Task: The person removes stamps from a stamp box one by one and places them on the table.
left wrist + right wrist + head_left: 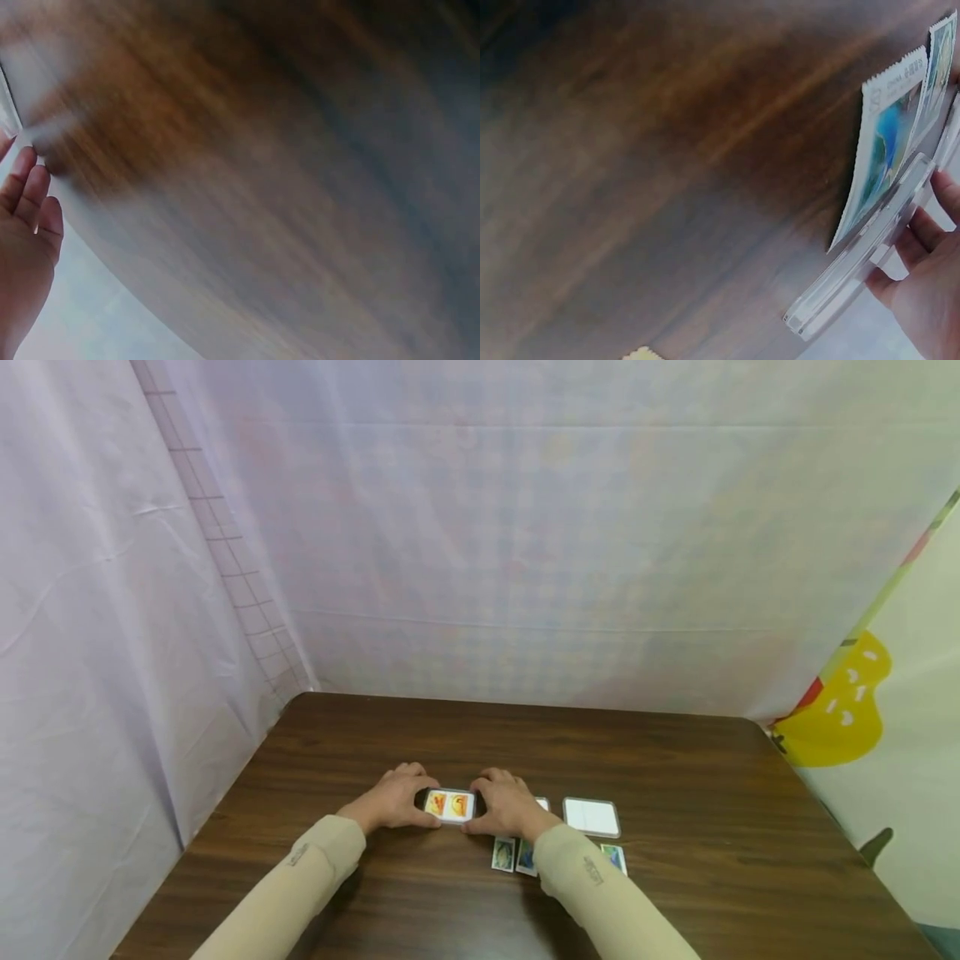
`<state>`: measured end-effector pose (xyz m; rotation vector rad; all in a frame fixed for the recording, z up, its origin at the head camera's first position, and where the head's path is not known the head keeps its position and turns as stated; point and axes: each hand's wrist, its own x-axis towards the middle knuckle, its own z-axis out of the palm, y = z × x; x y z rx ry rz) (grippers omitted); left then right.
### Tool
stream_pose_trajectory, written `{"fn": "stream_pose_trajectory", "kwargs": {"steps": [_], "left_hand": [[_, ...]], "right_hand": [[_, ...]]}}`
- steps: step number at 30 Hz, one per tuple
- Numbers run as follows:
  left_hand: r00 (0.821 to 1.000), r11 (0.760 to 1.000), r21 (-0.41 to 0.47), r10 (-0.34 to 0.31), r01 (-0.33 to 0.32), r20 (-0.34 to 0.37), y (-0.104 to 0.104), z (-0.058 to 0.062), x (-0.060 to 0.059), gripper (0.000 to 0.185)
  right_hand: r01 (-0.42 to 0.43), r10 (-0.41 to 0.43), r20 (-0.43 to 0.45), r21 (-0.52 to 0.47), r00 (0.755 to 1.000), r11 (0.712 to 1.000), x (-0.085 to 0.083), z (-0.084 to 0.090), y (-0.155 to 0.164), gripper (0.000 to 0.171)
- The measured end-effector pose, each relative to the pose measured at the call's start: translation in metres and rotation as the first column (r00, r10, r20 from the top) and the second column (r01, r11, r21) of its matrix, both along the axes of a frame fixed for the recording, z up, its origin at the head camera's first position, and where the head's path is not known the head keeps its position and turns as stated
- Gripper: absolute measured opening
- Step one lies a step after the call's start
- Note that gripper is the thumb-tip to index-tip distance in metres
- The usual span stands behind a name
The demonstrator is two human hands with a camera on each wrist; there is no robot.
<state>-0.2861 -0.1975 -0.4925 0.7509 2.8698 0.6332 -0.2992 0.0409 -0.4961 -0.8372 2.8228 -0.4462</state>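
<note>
A small clear plastic case [450, 806] with two orange-and-yellow stamps inside lies low over the wooden table, between both hands. My left hand [396, 797] holds its left end, thumb at the near edge and forefinger at the far edge. In the left wrist view, the left hand [26, 240] shows only at the left border. My right hand [510, 803] grips the right end in the same way. The right wrist view has the right hand [926, 262] beside another clear case [862, 251] and a stamp with a blue picture [891, 142].
To the right lies a clear case with a white insert [591, 817]; another case [542, 803] is partly hidden behind the right hand. Loose stamps lie nearer me: a greenish one [503, 853], a darker one [527, 857] and one by the right sleeve [613, 857]. White curtains [525, 568] hang behind the table.
</note>
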Motion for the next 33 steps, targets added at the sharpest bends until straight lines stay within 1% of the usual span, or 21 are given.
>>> {"fn": "stream_pose_trajectory", "kwargs": {"steps": [4, 8, 13, 17, 19, 21, 24, 28, 31, 33], "left_hand": [[1.0, 1.0, -0.009, 0.002, -0.002, 0.01, 0.0, 0.001, 0.0, 0.058], [1.0, 1.0, 0.016, 0.016, -0.016, 0.025, 0.0, 0.001, 0.001, 0.059], [1.0, 0.999, 0.037, 0.022, -0.023, 0.016, 0.0, -0.001, 0.0, 0.06], [1.0, 0.997, 0.067, 0.024, -0.024, 0.01, -0.002, 0.003, 0.002, 0.06], [0.999, 0.995, 0.09, 0.037, -0.038, 0.013, -0.006, 0.007, 0.003, 0.059], [0.998, 0.993, 0.105, 0.058, -0.058, 0.011, -0.012, 0.01, 0.004, 0.059], [0.994, 0.988, 0.109, 0.108, -0.11, 0.017, -0.028, 0.014, 0.005, 0.06], [0.983, 0.979, 0.086, 0.182, -0.184, 0.029, -0.056, 0.015, 0.004, 0.064], [0.974, 0.973, 0.058, 0.221, -0.224, 0.048, -0.074, 0.014, 0.005, 0.066], [0.97, 0.971, 0.031, 0.235, -0.237, 0.06, -0.084, 0.012, 0.006, 0.065]], "right_hand": [[0.005, -0.005, 0.003, -0.009, 1.0, 1.0, 0.002, 0.001, 0.0, 0.071], [0.003, -0.003, -0.002, -0.024, 1.0, 1.0, 0.002, 0.001, 0.001, 0.071], [-0.005, 0.005, -0.006, -0.031, 1.0, 0.999, 0.001, 0.0, 0.001, 0.074], [-0.005, 0.005, -0.008, -0.024, 1.0, 1.0, 0.001, 0.0, 0.001, 0.075], [-0.009, 0.009, -0.011, -0.023, 1.0, 1.0, 0.001, 0.001, 0.001, 0.073], [-0.018, 0.018, -0.013, -0.03, 1.0, 0.999, 0.001, 0.001, 0.002, 0.07], [-0.032, 0.032, -0.012, -0.028, 0.999, 0.999, 0.002, 0.002, 0.003, 0.067], [-0.045, 0.045, -0.005, -0.014, 0.999, 0.999, 0.003, 0.003, 0.005, 0.068], [-0.046, 0.046, 0.004, -0.007, 0.999, 0.999, 0.004, 0.003, 0.006, 0.068], [-0.046, 0.046, 0.009, -0.003, 0.999, 0.999, 0.004, 0.004, 0.006, 0.068]]}}
